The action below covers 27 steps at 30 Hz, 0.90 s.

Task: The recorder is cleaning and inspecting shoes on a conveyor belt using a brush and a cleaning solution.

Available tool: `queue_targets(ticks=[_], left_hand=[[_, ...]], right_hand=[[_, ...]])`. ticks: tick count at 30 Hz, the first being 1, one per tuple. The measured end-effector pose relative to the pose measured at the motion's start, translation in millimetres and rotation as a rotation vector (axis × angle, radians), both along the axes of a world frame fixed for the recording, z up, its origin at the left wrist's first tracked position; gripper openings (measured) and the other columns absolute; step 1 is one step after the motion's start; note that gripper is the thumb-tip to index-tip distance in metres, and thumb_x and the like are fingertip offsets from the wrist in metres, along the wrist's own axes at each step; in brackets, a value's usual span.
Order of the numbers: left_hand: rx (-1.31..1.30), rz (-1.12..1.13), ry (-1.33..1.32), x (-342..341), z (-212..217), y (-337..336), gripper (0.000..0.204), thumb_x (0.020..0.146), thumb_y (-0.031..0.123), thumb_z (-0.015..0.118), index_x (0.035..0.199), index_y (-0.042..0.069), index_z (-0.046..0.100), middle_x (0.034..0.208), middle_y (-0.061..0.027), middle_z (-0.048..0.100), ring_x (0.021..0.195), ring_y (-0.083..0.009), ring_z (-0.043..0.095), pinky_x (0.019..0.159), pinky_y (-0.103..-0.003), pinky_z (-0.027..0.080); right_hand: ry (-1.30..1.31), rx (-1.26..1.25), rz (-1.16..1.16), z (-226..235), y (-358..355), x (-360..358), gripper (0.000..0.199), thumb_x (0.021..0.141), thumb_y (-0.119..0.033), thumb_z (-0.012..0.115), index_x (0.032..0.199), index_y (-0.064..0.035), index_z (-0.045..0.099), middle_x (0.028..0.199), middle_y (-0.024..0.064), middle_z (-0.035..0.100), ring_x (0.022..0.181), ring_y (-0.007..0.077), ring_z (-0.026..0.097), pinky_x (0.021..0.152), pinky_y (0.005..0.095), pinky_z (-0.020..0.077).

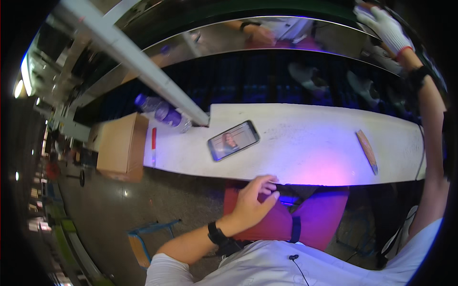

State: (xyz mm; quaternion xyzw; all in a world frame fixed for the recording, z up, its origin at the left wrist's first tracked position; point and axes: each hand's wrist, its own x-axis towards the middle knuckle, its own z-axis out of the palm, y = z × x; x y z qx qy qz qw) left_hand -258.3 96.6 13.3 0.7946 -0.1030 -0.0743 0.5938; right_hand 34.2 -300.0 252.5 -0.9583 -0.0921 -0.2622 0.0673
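Note:
My left hand [254, 202] is bare and hovers over my lap by the near edge of the white table [291, 138]. Its fingers curve loosely, the thumb stands apart, and I see nothing in it. At the far right my right arm reaches up and away. My right hand [384, 29], in a white knit glove with a red cuff, is beside the metal rail of the machine, its fingers stretched out and partly blurred. A smartphone [233, 140] with a lit screen lies on the table beyond my left hand. A tan, pointed tool or strip [367, 151] rests toward the table's right end.
A cardboard box [123, 147] stands at the table's left end, beside a red-handled tool [153, 145]. Near a slanting grey post [143, 66] lies a clear bottle [164, 113] with a purple label. Behind runs a dark conveyor [229, 76]. A blue-framed stool [143, 243] is at lower left.

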Motion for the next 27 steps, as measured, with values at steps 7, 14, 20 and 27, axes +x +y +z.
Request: queue_targets(ticks=[7, 14, 20, 27], left_hand=[[0.320, 0.086, -0.626, 215, -38, -98, 0.048, 0.092, 0.016, 0.077, 0.133, 0.000, 0.059, 0.125, -0.0199, 0.068, 0.116, -0.0443, 0.066, 0.105, -0.050, 0.052], [0.118, 0.462, 0.466, 382, -65, -212, 0.092, 0.078, 0.040, 0.092, 0.145, -0.001, 0.044, 0.134, -0.0280, 0.067, 0.114, -0.0441, 0.072, 0.100, -0.048, 0.059], [0.288, 0.678, 0.539, 399, -81, -211, 0.072, 0.090, 0.036, 0.083, 0.141, -0.003, 0.051, 0.131, -0.0175, 0.067, 0.118, -0.0308, 0.070, 0.102, -0.042, 0.057], [-1.032, -0.097, 0.893, 210, -6, -112, 0.050, 0.108, 0.022, 0.063, 0.148, -0.003, 0.046, 0.137, -0.0191, 0.063, 0.118, -0.0325, 0.069, 0.101, -0.049, 0.060]], right_hand=[[0.264, 0.035, -0.221, 17, 47, -4, 0.035, 0.100, -0.041, 0.066, 0.107, -0.0088, 0.079, 0.104, 0.0110, 0.078, 0.099, 0.0209, 0.073, 0.091, 0.0348, 0.0568], [-0.134, -0.094, 0.019, -9, 9, 8, 0.039, 0.099, -0.042, 0.067, 0.108, -0.0065, 0.081, 0.104, 0.0163, 0.079, 0.095, 0.0323, 0.076, 0.090, 0.0424, 0.0578], [-0.212, 0.054, 0.052, -9, 11, 16, 0.043, 0.096, -0.046, 0.068, 0.105, -0.0073, 0.083, 0.102, 0.0176, 0.080, 0.099, 0.0349, 0.076, 0.093, 0.0434, 0.0565], [0.003, 0.693, 0.261, -13, 12, 19, 0.021, 0.089, -0.012, 0.081, 0.097, 0.0068, 0.076, 0.107, 0.0163, 0.081, 0.105, 0.0227, 0.078, 0.091, 0.0341, 0.0634]])
